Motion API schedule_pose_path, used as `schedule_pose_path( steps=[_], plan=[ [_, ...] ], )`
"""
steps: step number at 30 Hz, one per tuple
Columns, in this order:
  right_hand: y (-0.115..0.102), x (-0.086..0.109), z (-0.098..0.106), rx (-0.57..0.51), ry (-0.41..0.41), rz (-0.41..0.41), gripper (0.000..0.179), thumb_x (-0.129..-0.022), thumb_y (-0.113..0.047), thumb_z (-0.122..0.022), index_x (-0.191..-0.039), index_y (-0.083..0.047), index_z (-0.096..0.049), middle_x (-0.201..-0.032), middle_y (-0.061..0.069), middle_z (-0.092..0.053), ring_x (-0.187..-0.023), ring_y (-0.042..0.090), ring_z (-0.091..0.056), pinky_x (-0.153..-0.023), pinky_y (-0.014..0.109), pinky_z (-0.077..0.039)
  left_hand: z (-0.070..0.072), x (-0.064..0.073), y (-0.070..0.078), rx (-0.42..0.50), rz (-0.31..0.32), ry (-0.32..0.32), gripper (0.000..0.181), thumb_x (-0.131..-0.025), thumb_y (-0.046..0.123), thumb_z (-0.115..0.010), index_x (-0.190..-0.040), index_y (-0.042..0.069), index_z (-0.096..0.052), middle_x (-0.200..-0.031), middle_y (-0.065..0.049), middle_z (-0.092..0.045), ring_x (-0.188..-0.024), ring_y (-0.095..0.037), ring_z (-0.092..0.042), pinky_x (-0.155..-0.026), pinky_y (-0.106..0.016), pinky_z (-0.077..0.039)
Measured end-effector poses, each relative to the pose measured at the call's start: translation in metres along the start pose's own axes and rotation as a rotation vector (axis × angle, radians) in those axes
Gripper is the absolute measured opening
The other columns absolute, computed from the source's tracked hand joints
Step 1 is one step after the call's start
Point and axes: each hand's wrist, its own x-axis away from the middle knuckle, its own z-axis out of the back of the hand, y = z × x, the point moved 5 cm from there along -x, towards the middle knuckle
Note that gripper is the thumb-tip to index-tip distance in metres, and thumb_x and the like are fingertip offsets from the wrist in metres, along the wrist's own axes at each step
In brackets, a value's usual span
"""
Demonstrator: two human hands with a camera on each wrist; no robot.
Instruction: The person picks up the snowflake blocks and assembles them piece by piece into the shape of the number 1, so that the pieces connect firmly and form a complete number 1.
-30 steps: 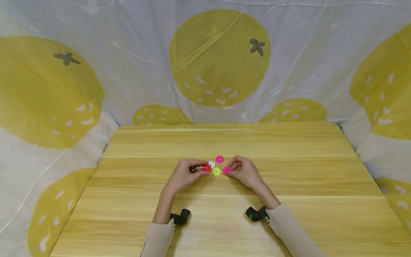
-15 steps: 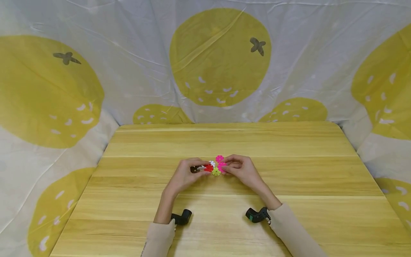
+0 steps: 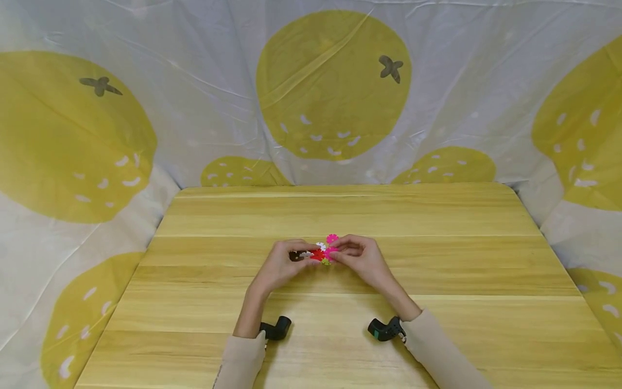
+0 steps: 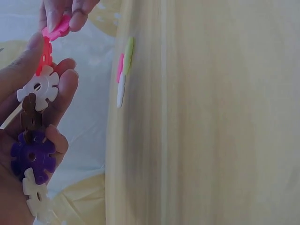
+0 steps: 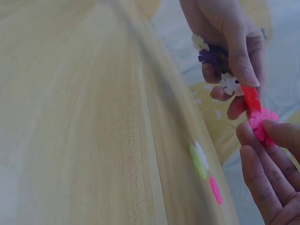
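Observation:
My left hand (image 3: 277,267) holds a chain of notched plastic snowflake discs. Along it, in the left wrist view, run a white disc (image 4: 33,193), a purple disc (image 4: 19,157), a brown disc (image 4: 30,119), another white disc (image 4: 49,89) and a red disc (image 4: 45,58) at the end, pinched by the thumb. Between thumb and fingers my right hand (image 3: 366,259) pinches a pink disc (image 5: 259,123). Its edge meets the red disc's free edge; whether their slots interlock I cannot tell.
Below the hands lie a loose yellow-green disc (image 5: 197,161), a white disc (image 5: 202,157) and a second pink disc (image 5: 215,190) on the wooden table (image 3: 437,216). A fruit-printed curtain (image 3: 447,97) hangs behind. Black wrist cameras (image 3: 278,328) jut inward from both sleeves.
My right hand has moved left with the pink disc, bringing it against the red disc. My left hand stays nearly in place, the red disc shifting slightly right.

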Motion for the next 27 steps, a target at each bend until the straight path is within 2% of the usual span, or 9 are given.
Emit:
schedule_pose_path(
  steps=[5,9,14,21,24,27],
  plan=[
    [-0.0004,0.0016,-0.0025,-0.050,0.007,0.021,0.017,-0.091,0.000,-0.076,-0.107,0.006,-0.073,-0.105,0.026,-0.076,-0.090,0.034,-0.078,-0.080,0.047,-0.063,-0.0008,-0.0003,-0.0003,0.010,0.021,-0.001,0.026,-0.089,0.011,-0.082,-0.115,0.011,-0.080,-0.108,-0.006,-0.078,-0.082,-0.014,-0.060,-0.066,-0.019,-0.050],
    [-0.0012,0.0031,-0.0037,-0.041,0.020,0.035,0.016,-0.090,0.000,-0.077,-0.105,0.006,-0.075,-0.103,0.026,-0.077,-0.088,0.031,-0.079,-0.080,0.049,-0.062,-0.0017,-0.0003,0.0007,0.009,0.025,0.000,0.025,-0.088,0.010,-0.083,-0.113,0.011,-0.081,-0.107,-0.004,-0.079,-0.086,-0.014,-0.061,-0.069,-0.019,-0.051],
    [-0.0021,0.0037,-0.0043,-0.001,0.031,0.038,0.014,-0.089,0.000,-0.078,-0.103,0.005,-0.077,-0.101,0.024,-0.078,-0.085,0.026,-0.080,-0.079,0.050,-0.062,-0.0045,-0.0010,0.0030,0.014,-0.006,-0.002,0.024,-0.087,0.010,-0.083,-0.111,0.009,-0.081,-0.103,-0.005,-0.079,-0.085,-0.014,-0.061,-0.069,-0.019,-0.051],
    [-0.0033,0.0020,-0.0026,-0.005,-0.010,0.029,0.017,-0.093,-0.005,-0.076,-0.108,0.003,-0.074,-0.103,0.023,-0.077,-0.087,0.025,-0.079,-0.082,0.048,-0.063,-0.0021,-0.0008,-0.0017,0.066,0.041,0.004,0.026,-0.088,0.011,-0.083,-0.114,0.011,-0.080,-0.111,-0.006,-0.078,-0.087,-0.016,-0.065,-0.070,-0.019,-0.054],
    [-0.0041,0.0021,-0.0018,0.001,-0.033,0.035,0.018,-0.096,-0.006,-0.073,-0.111,0.002,-0.074,-0.105,0.022,-0.077,-0.088,0.022,-0.079,-0.083,0.046,-0.063,0.0013,0.0006,-0.0018,0.074,0.051,0.008,0.028,-0.088,0.010,-0.082,-0.116,0.010,-0.079,-0.114,-0.008,-0.078,-0.087,-0.017,-0.066,-0.070,-0.020,-0.055],
    [-0.0042,0.0028,-0.0022,-0.010,-0.062,0.046,0.018,-0.097,-0.004,-0.070,-0.114,0.003,-0.074,-0.110,0.024,-0.076,-0.092,0.026,-0.079,-0.086,0.046,-0.062,0.0027,0.0013,-0.0007,0.074,0.047,0.000,0.028,-0.088,0.010,-0.082,-0.115,0.009,-0.079,-0.113,-0.009,-0.078,-0.085,-0.017,-0.064,-0.068,-0.020,-0.054]
  ],
)
